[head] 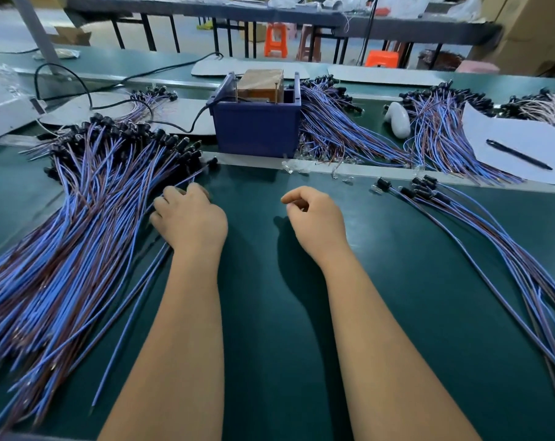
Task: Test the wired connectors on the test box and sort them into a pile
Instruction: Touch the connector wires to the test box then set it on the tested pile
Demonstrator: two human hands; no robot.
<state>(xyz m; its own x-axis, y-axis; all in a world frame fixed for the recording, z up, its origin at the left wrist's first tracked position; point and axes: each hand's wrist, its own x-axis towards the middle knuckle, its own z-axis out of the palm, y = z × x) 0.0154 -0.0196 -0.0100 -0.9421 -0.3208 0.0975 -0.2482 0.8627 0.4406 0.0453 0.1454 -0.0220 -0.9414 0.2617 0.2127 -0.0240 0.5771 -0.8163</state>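
Big heap of wires [79, 224] on the left, mostly untested by my guess; left hand [190, 218] with fingers curled into its edge; right hand [314, 218] loosely curled, holding nothing; test box [257, 122] behind; small pile [460, 218] on the right.

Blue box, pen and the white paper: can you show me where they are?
Blue box [257, 128]: head view, on its front wall.
Pen [519, 155]: head view, middle of its barrel.
White paper [505, 135]: head view, bare part above the pen.
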